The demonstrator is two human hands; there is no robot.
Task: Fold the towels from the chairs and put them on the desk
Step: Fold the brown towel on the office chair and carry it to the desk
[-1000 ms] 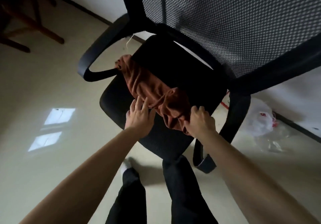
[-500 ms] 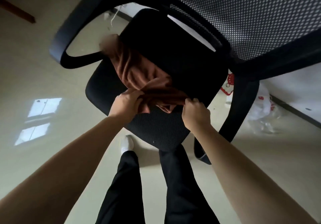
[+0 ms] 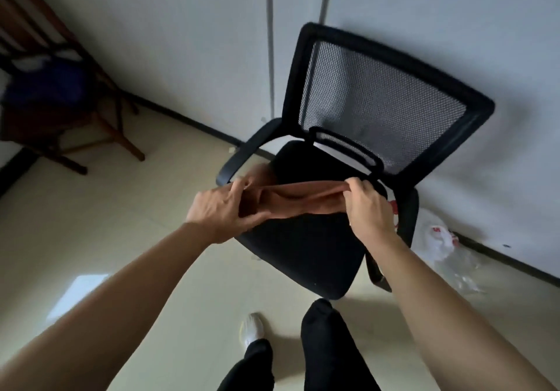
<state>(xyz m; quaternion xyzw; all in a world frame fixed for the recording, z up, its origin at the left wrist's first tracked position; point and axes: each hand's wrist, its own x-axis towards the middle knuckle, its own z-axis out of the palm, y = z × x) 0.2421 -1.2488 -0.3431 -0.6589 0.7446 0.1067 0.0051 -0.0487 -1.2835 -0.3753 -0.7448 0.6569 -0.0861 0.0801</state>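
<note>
rust-brown towel (image 3: 303, 200) stretched between the fingers, above the black seat of the mesh office chair (image 3: 303, 254). left hand (image 3: 221, 208) bunched one end, right hand (image 3: 368, 208) pinched the other. judged light, soft, limp; best taken by the corners. glossy pale floor (image 3: 121, 224) beneath, white wall (image 3: 181, 42) beyond the fingertips.

My left arm (image 3: 115, 293) and right arm (image 3: 448, 299) are bare, uncovered to the frame's edge. Nearer me than the black chair (image 3: 303, 257), I wear black trousers (image 3: 330, 348) and a white shoe (image 3: 251, 327), left of its front corner.
</note>
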